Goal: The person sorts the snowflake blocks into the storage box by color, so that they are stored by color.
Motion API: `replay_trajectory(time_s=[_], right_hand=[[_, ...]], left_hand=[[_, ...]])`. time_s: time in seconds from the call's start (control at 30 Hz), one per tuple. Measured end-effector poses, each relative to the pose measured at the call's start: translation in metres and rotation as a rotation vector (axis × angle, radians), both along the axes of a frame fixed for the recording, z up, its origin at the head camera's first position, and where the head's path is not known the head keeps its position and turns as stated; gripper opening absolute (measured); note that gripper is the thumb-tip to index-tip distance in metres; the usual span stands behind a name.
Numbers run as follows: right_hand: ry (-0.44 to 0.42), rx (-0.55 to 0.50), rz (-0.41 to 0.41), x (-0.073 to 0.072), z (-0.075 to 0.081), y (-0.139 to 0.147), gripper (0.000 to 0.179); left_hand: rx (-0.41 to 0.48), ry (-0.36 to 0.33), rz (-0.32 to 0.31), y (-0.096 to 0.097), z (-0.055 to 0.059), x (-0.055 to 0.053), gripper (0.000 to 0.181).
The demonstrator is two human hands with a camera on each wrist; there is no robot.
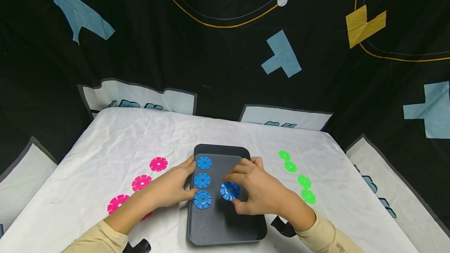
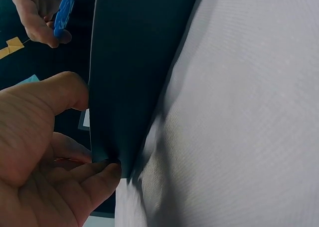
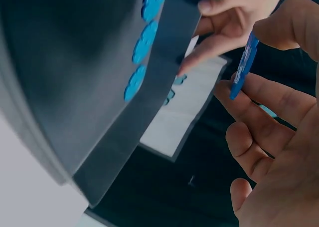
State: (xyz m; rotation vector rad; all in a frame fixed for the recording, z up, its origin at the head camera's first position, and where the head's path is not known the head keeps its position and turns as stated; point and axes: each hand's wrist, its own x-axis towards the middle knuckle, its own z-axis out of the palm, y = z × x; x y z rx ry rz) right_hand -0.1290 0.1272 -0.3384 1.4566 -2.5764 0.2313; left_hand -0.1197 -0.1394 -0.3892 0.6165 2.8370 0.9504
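A dark grey tray [image 1: 228,229] lies in front of me, with a column of blue notched discs, a top one [image 1: 204,163], a middle one [image 1: 202,180] and a lower one [image 1: 202,199], along its left side. My left hand [image 1: 174,184] holds the tray's left rim; the left wrist view shows thumb and fingertips [image 2: 113,171] at the rim and outer wall. Over the tray's right half, my right hand [image 1: 258,188] pinches another blue notched disc [image 1: 230,191] between thumb and fingers. That disc is tilted and raised above the tray in the right wrist view.
Pink discs [image 1: 141,182] lie on the white cloth [image 1: 168,128] left of the tray, partly hidden by my left arm. Several green discs [image 1: 304,181] lie to the right. A black curtain [image 1: 218,57] with coloured patches hangs behind the table.
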Motion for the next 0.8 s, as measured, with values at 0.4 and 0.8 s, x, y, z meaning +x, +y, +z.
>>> replay_trajectory(time_s=[0.4,0.8], right_hand=[[-0.035,0.14,0.138,0.008,-0.008,-0.03,0.043],[-0.1,0.421,0.281,0.01,-0.022,-0.058,0.04]], left_hand=[[0.002,-0.019,-0.004,0.0,0.001,-0.001,0.081],[0.0,-0.023,-0.02,-0.002,-0.001,-0.002,0.08]])
